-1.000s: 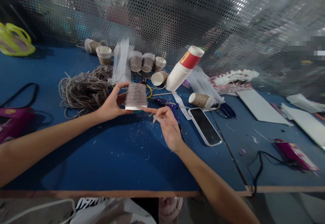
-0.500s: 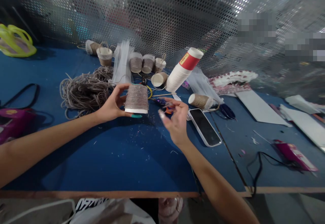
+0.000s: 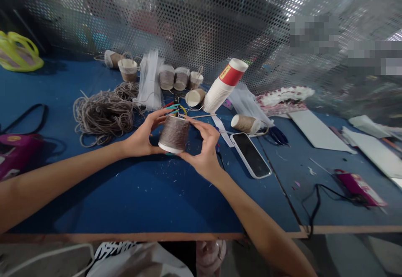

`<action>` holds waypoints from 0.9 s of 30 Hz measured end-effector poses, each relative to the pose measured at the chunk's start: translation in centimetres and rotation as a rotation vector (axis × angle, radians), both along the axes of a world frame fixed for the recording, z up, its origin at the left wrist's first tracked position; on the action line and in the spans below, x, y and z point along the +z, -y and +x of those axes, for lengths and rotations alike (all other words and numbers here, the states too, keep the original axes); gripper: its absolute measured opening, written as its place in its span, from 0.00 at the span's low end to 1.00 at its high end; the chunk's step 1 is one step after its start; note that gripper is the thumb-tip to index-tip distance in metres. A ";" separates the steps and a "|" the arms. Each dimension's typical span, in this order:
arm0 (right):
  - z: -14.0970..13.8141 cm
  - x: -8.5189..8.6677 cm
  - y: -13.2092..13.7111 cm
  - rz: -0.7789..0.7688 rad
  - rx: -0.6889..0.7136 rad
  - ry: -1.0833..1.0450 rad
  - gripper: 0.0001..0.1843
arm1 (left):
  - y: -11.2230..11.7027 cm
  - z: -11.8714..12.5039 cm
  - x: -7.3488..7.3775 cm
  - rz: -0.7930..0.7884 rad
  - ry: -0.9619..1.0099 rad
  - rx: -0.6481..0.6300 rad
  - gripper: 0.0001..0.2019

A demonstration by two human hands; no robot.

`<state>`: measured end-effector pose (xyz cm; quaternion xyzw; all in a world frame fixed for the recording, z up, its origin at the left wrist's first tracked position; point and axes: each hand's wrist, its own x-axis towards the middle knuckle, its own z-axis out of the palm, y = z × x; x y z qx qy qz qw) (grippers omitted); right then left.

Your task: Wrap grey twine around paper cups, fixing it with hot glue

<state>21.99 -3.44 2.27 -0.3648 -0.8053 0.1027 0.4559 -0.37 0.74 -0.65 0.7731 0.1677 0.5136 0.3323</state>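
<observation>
A paper cup wrapped in grey-brown twine (image 3: pixel 174 134) hangs upside down, white rim lowest, just above the blue table (image 3: pixel 150 193). My left hand (image 3: pixel 143 137) grips its left side, thumb over the top. My right hand (image 3: pixel 204 149) closes round its right side, fingers curled against the twine. Both hands hold the cup between them.
A tangle of twine (image 3: pixel 105 114) lies left of the cup. Behind it stand several twine-wrapped cups (image 3: pixel 174 78), a leaning stack of paper cups (image 3: pixel 222 88) and a lying wrapped cup (image 3: pixel 245 123). A white phone (image 3: pixel 250 155) lies right; a black cable (image 3: pixel 317 203) and purple packet (image 3: pixel 359 183) farther right.
My right hand, which hung free to the right of the cup, has come in and taken hold of its right side. The cup has dropped slightly and tilted.
</observation>
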 end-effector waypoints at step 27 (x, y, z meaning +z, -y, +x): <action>3.1 -0.1 -1.6 -0.124 -0.829 0.157 0.35 | -0.8 0.0 -0.1 0.217 0.214 0.415 0.41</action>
